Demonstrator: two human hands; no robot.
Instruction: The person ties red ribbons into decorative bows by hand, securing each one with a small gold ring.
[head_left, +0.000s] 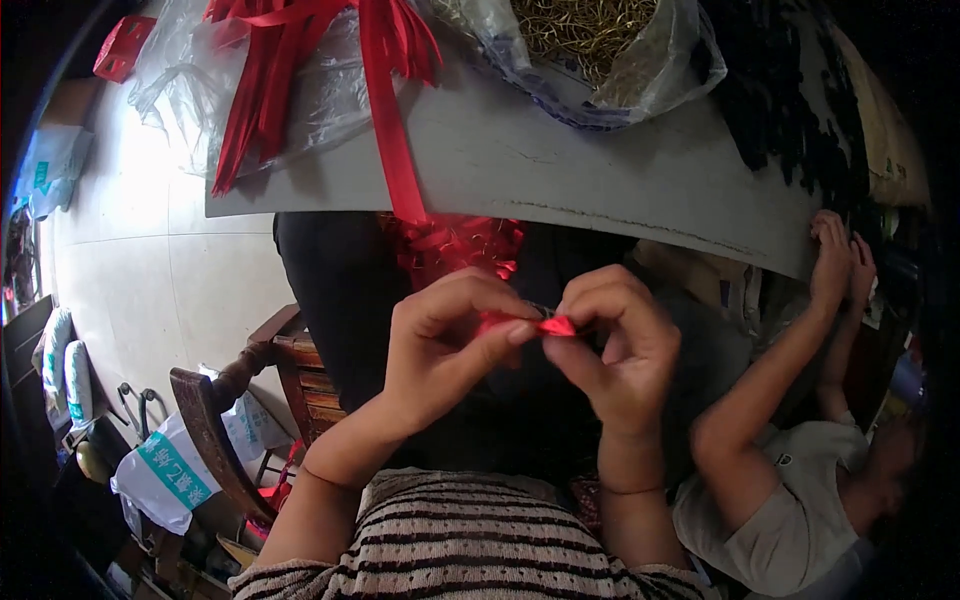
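Note:
My left hand (440, 345) and my right hand (625, 345) meet over my lap, thumbs and fingers pinched. Between them is a small piece of red ribbon (558, 326), gripped from both sides. A thin dark bit shows beside the ribbon at my left fingertips, too small to make out. Just beyond, a heap of red ribbon pieces (455, 245) with gold-coloured bits lies below the table edge. Long red ribbon strips (262, 110) are bunched on the grey table (480, 165), one hanging over its front edge.
At the table's back, a clear plastic bag (655, 95) holds gold-coloured wire-like pieces (585, 35). Black strips (790, 100) lie at the right. Another person (770, 490) sits to my right, hands at the table edge. A wooden chair arm (215, 440) and a white sack (175, 475) stand left.

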